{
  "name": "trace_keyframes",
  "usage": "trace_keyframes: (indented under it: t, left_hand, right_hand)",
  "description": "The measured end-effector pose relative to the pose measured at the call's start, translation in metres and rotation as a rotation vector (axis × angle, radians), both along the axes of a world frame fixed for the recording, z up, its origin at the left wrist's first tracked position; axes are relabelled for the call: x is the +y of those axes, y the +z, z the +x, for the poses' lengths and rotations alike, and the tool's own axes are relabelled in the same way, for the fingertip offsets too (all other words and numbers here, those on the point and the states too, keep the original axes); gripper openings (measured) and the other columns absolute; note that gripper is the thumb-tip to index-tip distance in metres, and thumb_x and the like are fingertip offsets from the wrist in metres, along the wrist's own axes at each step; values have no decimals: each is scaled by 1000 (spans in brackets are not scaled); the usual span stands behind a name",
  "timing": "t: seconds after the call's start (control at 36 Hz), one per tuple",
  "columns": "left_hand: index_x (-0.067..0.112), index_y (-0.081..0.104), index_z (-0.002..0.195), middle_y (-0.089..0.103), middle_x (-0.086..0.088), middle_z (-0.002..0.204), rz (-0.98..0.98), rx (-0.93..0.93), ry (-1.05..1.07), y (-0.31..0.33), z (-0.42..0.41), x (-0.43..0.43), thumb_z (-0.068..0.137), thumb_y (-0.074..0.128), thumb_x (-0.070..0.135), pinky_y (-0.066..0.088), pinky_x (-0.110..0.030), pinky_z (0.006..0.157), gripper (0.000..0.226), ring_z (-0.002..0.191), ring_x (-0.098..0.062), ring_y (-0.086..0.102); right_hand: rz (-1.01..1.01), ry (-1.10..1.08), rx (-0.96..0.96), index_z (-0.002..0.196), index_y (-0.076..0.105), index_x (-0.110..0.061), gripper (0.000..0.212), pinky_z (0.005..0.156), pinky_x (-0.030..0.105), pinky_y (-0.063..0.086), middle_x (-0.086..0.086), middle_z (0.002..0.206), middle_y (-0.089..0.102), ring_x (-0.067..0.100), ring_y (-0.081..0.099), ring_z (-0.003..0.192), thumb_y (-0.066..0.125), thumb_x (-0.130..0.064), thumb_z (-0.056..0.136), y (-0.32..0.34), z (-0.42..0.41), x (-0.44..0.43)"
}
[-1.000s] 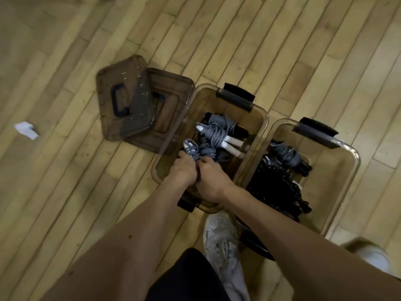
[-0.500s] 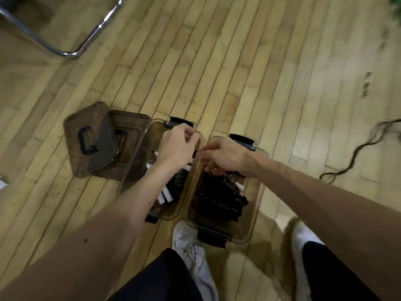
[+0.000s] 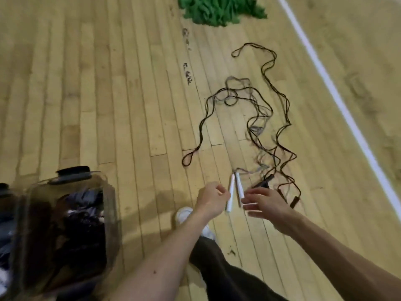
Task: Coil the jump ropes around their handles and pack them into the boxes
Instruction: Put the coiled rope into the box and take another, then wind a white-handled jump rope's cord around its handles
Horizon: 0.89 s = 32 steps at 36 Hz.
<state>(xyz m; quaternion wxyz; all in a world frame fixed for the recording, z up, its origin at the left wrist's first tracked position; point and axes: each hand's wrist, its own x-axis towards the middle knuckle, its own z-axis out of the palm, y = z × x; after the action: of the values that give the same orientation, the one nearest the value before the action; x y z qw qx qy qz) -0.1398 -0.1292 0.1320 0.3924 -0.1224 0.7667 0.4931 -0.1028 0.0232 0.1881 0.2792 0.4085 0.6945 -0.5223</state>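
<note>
Two white jump-rope handles (image 3: 233, 192) lie side by side on the wooden floor, their grey rope trailing away into a tangle of loose ropes (image 3: 260, 118). My left hand (image 3: 211, 199) hovers just left of them with fingers loosely curled and nothing wrapped in them. My right hand (image 3: 263, 203) reaches in from the right with fingers stretched out, tips at the handles. A black-handled rope (image 3: 265, 182) lies beside them. At the lower left stands a clear brown box (image 3: 110, 213) holding coiled ropes.
A green heap (image 3: 221, 7) lies at the far edge of the floor. A white court line (image 3: 325, 83) runs diagonally on the right. My shoe (image 3: 184, 213) and dark trouser leg stand between box and handles. A second box edge shows at far left.
Both hands left the boxes, and the view swung right. They now reach down to the white handles on the floor; the boxes have slid to the lower left.
</note>
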Motion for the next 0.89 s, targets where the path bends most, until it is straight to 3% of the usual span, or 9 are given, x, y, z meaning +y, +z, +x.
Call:
trace_keyframes:
  t: [0.06, 0.14, 0.25, 0.33, 0.47, 0.61, 0.69, 0.78, 0.89]
  left_hand:
    - [23, 62, 94, 65, 2, 94, -49, -29, -35, -24, 0, 16, 96, 62, 31, 59, -38, 79, 8, 86, -21, 67]
    - [21, 60, 95, 62, 2, 95, -153, -31, -55, -70, -8, 50, 98, 58, 28, 56, -34, 80, 7, 89, -20, 63]
    - [19, 56, 100, 61, 1, 94, -185, -72, -23, -121, -13, 80, 99, 58, 24, 46, -19, 60, 5, 76, -13, 58]
    - [20, 58, 108, 66, -1, 108, -233, -39, -8, -148, -11, 88, 98, 61, 27, 53, -38, 88, 13, 102, -25, 62]
    - [19, 65, 102, 69, 2, 96, -172, -28, 15, -166, -10, 93, 96, 62, 19, 54, -34, 79, 7, 89, -20, 65]
    - [11, 69, 108, 72, -1, 93, 4, -146, 34, -145, -9, 80, 100, 54, 6, 53, -19, 60, 18, 78, -14, 68]
    - [6, 69, 108, 74, -2, 86, 94, -190, 34, -116, -14, 70, 99, 55, 0, 59, -22, 63, 18, 71, -14, 73]
    - [5, 69, 105, 76, -9, 89, 127, -141, -26, -68, -25, 58, 95, 61, 1, 63, -34, 73, 13, 74, -24, 75]
    - [11, 71, 95, 71, -3, 79, 101, 1, -185, 12, -44, 33, 92, 67, 10, 43, -24, 49, 5, 60, -16, 57]
  right_hand:
    - [50, 32, -6, 112, 66, -8, 15, 70, 29, 55, 12, 100, 70, 20, 63, 85, 59, -4, 98, -29, -1, 12]
    - [94, 125, -46, 122, 63, -13, 25, 89, 40, 56, 3, 113, 68, 19, 62, 98, 58, -6, 98, -85, -8, 29]
    - [153, 297, -90, 150, 41, -12, 50, 93, 27, 44, 6, 147, 49, 22, 52, 127, 54, -17, 102, -143, -16, 37]
    - [186, 367, -85, 146, 40, -7, 49, 93, 29, 44, 12, 142, 49, 25, 54, 118, 55, -19, 100, -174, -21, 39]
    - [260, 327, -36, 139, 43, -7, 46, 94, 35, 45, 10, 132, 46, 29, 54, 119, 59, -20, 97, -198, -30, 36]
    - [103, 196, -64, 100, 60, -1, 13, 79, 50, 60, 21, 98, 70, 33, 71, 88, 54, -10, 93, -186, -27, 31]
    - [1, 174, -14, 116, 49, -7, 20, 64, 28, 57, 9, 98, 64, 19, 64, 79, 43, -23, 108, -158, -27, 30]
    - [-151, 143, 32, 125, 41, -14, 23, 59, 31, 55, 9, 98, 62, 16, 62, 73, 37, -31, 110, -109, -30, 26]
    - [-300, 208, 94, 112, 46, -14, 19, 54, 33, 50, 13, 92, 57, 19, 59, 62, 37, -31, 111, -22, -42, 23]
